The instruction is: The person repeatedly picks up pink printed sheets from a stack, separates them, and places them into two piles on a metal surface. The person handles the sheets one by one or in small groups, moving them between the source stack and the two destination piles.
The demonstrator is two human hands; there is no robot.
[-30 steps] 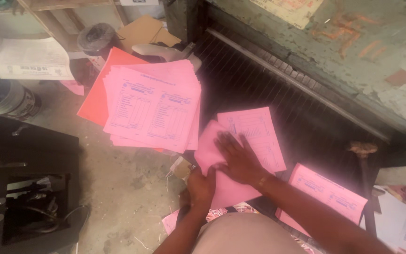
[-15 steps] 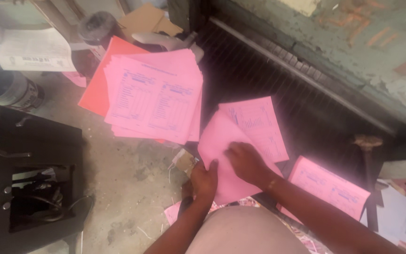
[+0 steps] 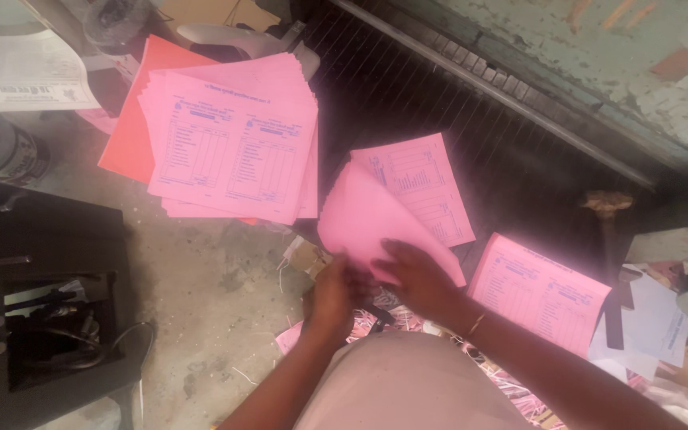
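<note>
The left hand (image 3: 334, 296) pinches the near edge of a curled pink sheet (image 3: 368, 219); the right hand (image 3: 417, 280) lies flat, fingers spread, pressing it onto the printed pink form (image 3: 428, 187)

arms: bare, no sleeves | right wrist: thin gold bangle (image 3: 475, 323) | lap: beige cloth (image 3: 408, 382)

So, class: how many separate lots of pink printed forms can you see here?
3: a fanned stack at upper left on an orange sheet, a pile under both hands at centre, and one lot at right. More may be hidden.
</note>
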